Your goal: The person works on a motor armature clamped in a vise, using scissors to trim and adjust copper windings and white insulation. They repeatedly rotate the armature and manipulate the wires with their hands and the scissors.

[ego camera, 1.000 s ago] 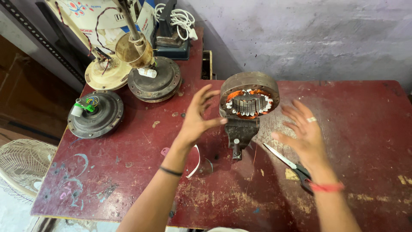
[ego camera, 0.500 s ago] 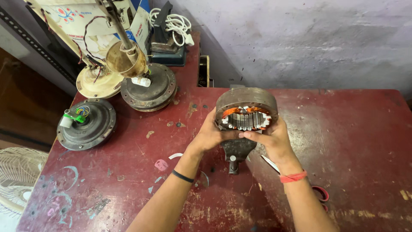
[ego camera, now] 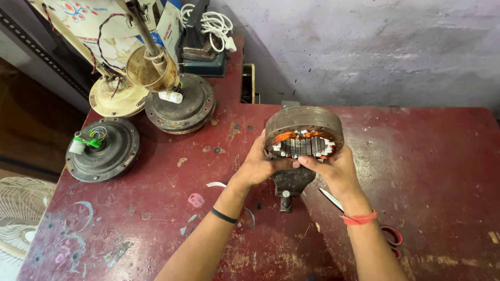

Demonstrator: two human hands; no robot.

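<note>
A worn dark-red workbench (ego camera: 427,171) is filling most of the frame, its paint chipped and smeared with pale marks. Just above the centre, a ceiling-fan motor stator (ego camera: 304,136), a grey round casing with copper windings and steel laminations showing, is sitting on a small bench vise (ego camera: 289,183). The left hand (ego camera: 262,165) is gripping the casing's lower left edge, fingers curled around it, while the right hand (ego camera: 333,167) is clasping the lower right edge, thumb reaching toward the laminations. At the upper left, a rusty fan motor with a down rod (ego camera: 179,104) is standing beside a cream fan housing (ego camera: 112,99); lower at the left edge, a dark motor cover with coloured wires (ego camera: 103,149) is lying flat. Scissors with red handles (ego camera: 388,237) are lying by the right wrist, partly hidden.
</note>
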